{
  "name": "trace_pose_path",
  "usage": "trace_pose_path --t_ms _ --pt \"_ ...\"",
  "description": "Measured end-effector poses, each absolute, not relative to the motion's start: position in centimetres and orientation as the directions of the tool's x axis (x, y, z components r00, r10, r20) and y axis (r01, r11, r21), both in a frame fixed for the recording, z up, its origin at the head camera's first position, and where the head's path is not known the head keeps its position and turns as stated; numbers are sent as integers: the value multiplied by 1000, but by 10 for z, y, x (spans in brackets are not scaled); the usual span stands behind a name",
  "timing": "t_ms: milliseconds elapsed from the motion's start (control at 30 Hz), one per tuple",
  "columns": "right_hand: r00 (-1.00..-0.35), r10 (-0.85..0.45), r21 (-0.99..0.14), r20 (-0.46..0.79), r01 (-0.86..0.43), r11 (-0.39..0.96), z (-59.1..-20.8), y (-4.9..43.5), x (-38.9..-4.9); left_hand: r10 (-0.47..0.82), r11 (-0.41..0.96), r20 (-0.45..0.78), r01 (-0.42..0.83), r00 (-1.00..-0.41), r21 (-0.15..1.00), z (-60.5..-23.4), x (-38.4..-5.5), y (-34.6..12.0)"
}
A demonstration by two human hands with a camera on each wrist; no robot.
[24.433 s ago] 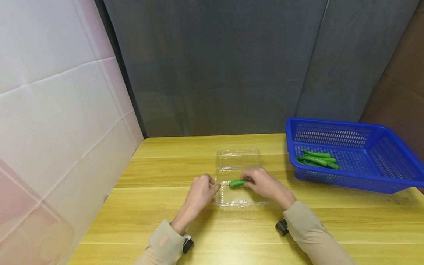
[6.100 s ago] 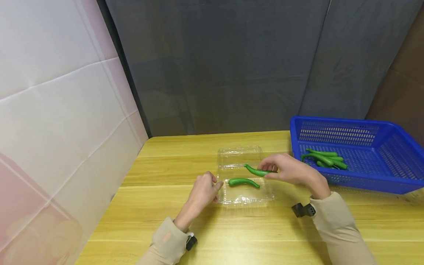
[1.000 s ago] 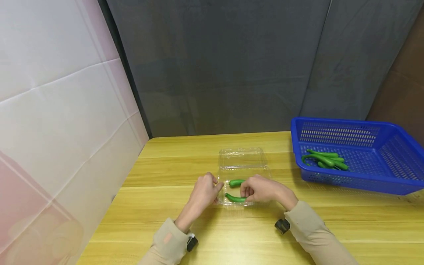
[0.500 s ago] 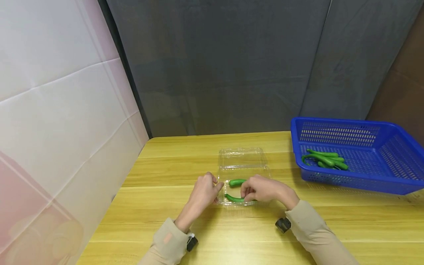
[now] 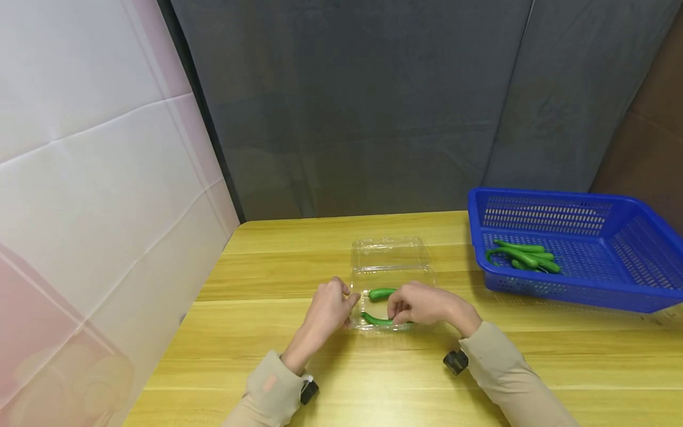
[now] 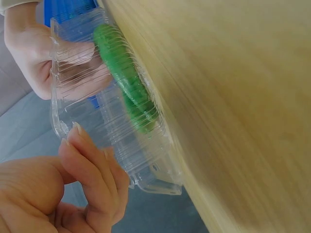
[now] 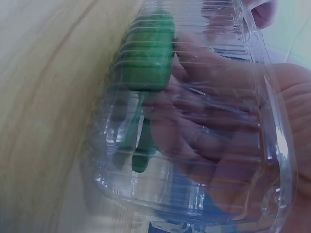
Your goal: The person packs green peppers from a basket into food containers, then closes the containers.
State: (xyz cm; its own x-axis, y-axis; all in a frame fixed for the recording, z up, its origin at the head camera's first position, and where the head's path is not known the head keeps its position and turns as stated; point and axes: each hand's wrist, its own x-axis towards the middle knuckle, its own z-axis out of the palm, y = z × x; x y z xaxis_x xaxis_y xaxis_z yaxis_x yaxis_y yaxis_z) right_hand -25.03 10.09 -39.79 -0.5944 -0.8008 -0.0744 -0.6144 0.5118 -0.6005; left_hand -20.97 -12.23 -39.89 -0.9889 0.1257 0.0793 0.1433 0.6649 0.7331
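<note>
An open clear plastic clamshell container lies on the wooden table, its lid folded back on the far side. Inside its base are two green chili peppers, one behind the other. The rear chili pepper is partly covered by my right hand. That hand reaches into the base and pinches the front chili pepper near the front wall. Through the ribbed plastic in the right wrist view, fingertips show against a chili pepper. My left hand pinches the container's left rim; its fingertips show there in the left wrist view.
A blue perforated basket stands at the right of the table with several green chili peppers at its left end. A grey curtain hangs behind the table, and a pale panel rises at the left.
Since about six seconds ago, my right hand has brought the second chili pepper down into the container's front. In the last second that pepper has shifted slightly left. My left hand has stayed put.
</note>
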Motion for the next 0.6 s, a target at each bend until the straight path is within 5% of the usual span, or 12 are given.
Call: trace_pose_path --t_ms 600 --pt "-623 -782 -612 -11 -614 498 -389 110 -254 130 662 82 148 -988 735 -400 -210 -123"
